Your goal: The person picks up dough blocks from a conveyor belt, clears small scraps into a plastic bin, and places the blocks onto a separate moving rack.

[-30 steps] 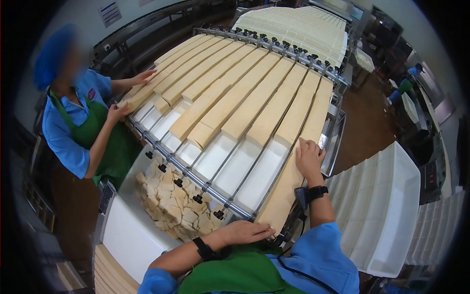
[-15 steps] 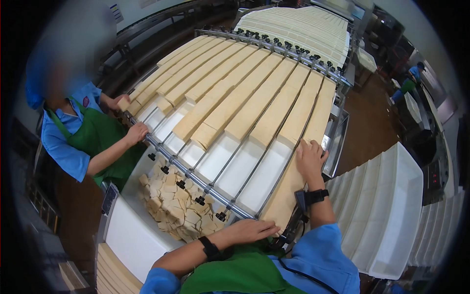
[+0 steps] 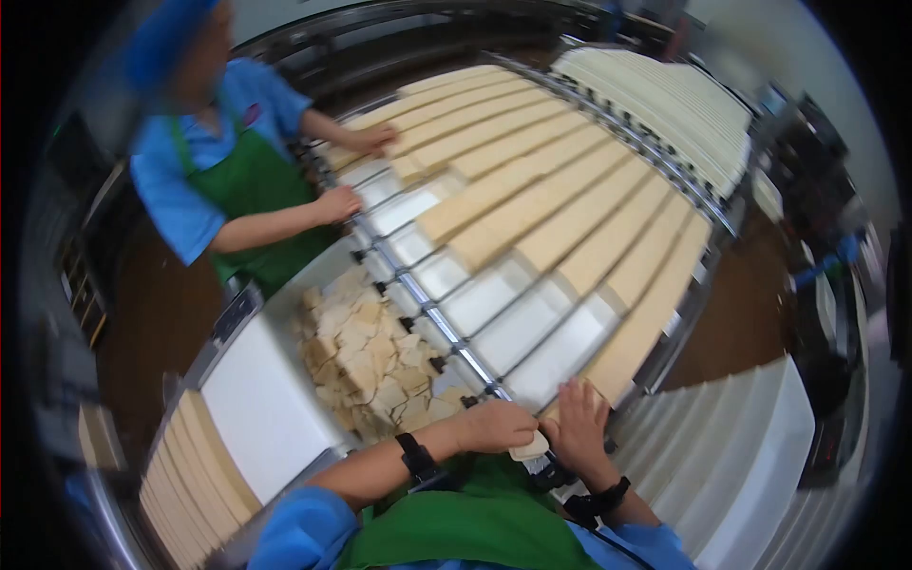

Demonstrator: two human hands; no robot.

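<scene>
Now the left hand (image 3: 501, 426) has gone from lying flat to curling its fingers in, apparently gripping a small pale beige slice (image 3: 530, 447), which sticks out just below its fingertips. Meanwhile the right hand (image 3: 579, 429) has slid down from further up the long beige block (image 3: 622, 356) to its near end, open with fingers spread, so the 2 hands are now side by side. That suggests the slice is separate from the block, though blur hides any cut.

The block stretches away beyond the right hand, along the outer side of the other beige strips (image 3: 532, 204). Left of it, ahead of both hands, is the bare white bed (image 3: 556, 356). Beyond the left hand, a silver metal rail (image 3: 418, 290) with black knobs (image 3: 437, 364) stands between the bed and the heap of beige off-cuts (image 3: 370, 356), which lies further to that hand's left. Past it, a co-worker in a green apron (image 3: 252, 171) has 1 hand at the far strips and 1 by the rail. White ribbed trays (image 3: 722, 456) crowd the right hand's outer side.
</scene>
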